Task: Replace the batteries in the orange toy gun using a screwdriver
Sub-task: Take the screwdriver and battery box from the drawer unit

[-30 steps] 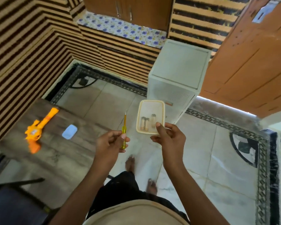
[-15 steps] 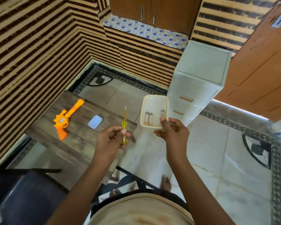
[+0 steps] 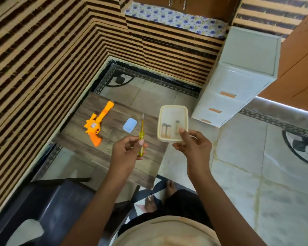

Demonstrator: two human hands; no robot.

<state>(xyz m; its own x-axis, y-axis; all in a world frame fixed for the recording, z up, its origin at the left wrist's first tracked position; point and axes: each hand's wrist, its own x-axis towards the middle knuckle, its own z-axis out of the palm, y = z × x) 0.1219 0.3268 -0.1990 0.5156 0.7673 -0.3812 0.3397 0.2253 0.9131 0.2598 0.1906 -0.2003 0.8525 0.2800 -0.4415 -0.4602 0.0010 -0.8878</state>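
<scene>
Preparatory stage, judged as barely begun. The orange toy gun (image 3: 96,125) lies flat on the wooden table (image 3: 114,157), barrel pointing far, apart from both hands. Whether its battery cover is open cannot be told.

The left hand (image 3: 126,151) pinches the yellow handle of the screwdriver (image 3: 141,137) between thumb and curled fingers, with the shaft pointing far. The right hand (image 3: 194,148) grips the near edge of a pale tray (image 3: 173,110), thumb on top, and holds it in the air. Three batteries (image 3: 166,130) lie loose inside the tray.

All the working steps appear to remain: unscrewing the cover, swapping the cells and closing up.

Edges and room: the gun rests toward the table's left side, close to the striped wall (image 3: 43,68). A small blue pad (image 3: 130,125) lies just right of it. Bare wood is open nearer the person, between the pad and the near edge. The tray hangs over the table's right edge, partly above the floor (image 3: 256,174), so setting it down calls for a shift left. A dark chair (image 3: 52,201) stands near-left, and a drawer unit (image 3: 235,86) stands far-right, well apart from the table.
</scene>
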